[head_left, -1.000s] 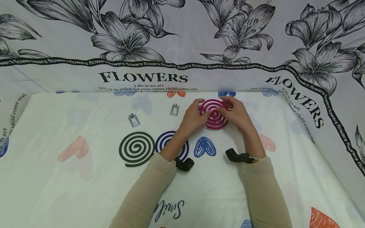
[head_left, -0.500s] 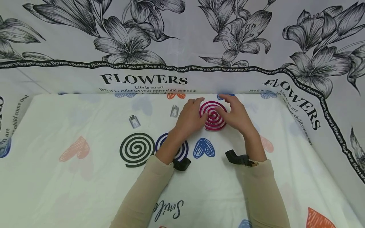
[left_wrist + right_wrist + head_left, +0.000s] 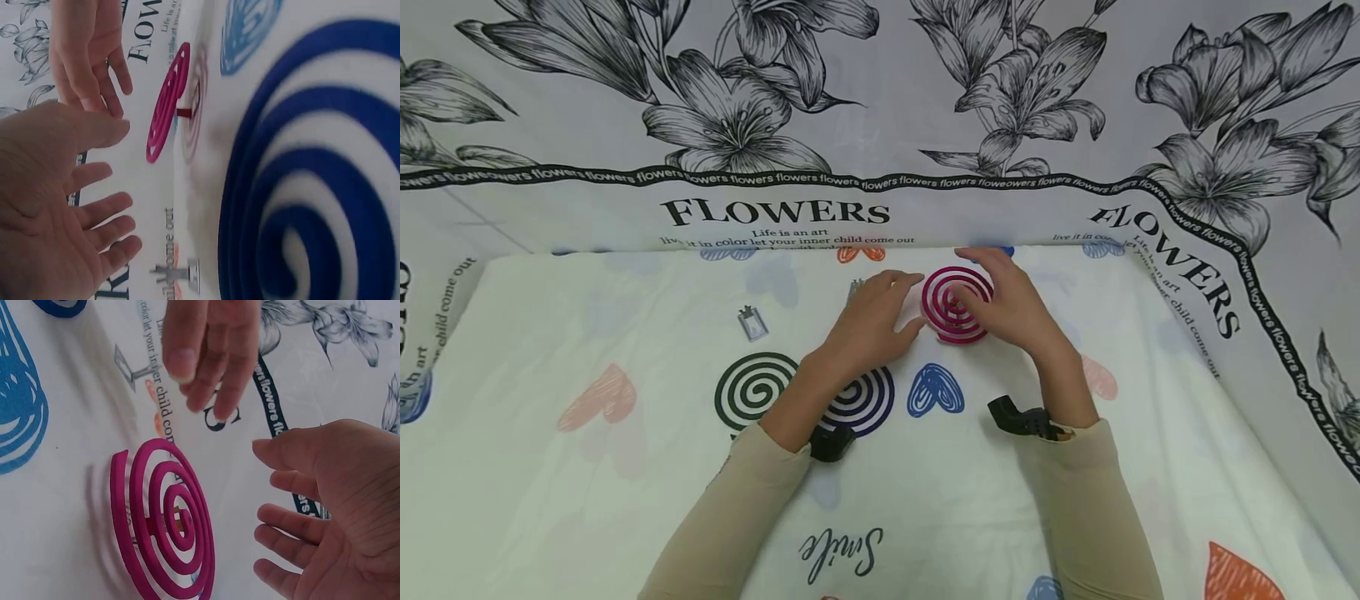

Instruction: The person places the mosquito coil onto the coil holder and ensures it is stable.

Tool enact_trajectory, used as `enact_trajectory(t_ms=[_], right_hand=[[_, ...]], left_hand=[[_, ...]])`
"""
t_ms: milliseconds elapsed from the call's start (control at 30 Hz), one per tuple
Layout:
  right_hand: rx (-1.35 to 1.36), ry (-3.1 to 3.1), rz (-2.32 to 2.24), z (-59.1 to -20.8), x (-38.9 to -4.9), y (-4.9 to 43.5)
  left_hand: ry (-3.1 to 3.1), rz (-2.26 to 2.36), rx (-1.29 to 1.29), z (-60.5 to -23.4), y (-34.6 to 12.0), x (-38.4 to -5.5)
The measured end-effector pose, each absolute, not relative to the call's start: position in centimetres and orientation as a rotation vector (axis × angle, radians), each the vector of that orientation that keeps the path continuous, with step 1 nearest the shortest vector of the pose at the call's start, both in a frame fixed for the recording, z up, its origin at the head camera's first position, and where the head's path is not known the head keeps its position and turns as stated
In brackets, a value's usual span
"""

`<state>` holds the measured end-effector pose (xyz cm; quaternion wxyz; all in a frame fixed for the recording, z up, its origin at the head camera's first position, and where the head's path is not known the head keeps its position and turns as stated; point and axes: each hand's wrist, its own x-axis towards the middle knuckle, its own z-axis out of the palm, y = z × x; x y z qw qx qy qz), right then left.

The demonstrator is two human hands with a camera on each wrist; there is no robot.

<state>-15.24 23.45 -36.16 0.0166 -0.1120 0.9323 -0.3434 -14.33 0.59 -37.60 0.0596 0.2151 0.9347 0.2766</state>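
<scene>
A pink spiral coil [image 3: 955,304] stands raised on a small stand [image 3: 180,519] on the heart-printed cloth. My right hand [image 3: 1003,304] is open just right of the coil, and the right wrist view shows a gap between its straight fingers [image 3: 281,519] and the coil [image 3: 165,522]. My left hand [image 3: 876,321] is open a little left of the coil, holding nothing. In the left wrist view the left hand's spread fingers [image 3: 103,209] are clear of the pink coil [image 3: 167,103], with the right hand [image 3: 87,50] beyond.
A blue spiral coil [image 3: 865,398] and a dark spiral coil [image 3: 754,389] lie flat near my left forearm. One small metal stand [image 3: 752,322] lies at the left; another [image 3: 854,288] is partly hidden behind the left hand. A flower-printed cloth wall [image 3: 880,125] closes the back and sides.
My left hand has drawn back to the left, away from the pink coil, and its arm has uncovered more of the blue coil. The right hand stays by the pink coil.
</scene>
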Motion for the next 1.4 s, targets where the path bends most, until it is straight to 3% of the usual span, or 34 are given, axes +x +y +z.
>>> enact_trajectory(t_ms=[767,1400], right_hand=[[-0.516,2.761,-0.933,-35.4,-14.1,20.5],[-0.679,2.625,-0.869,-35.7,-13.1,17.6]], left_hand=[[2.76,0.686,0.662,-38.8,-8.9,-11.3],[2.767,0.62,0.733,-38.2,-11.8,-9.5]])
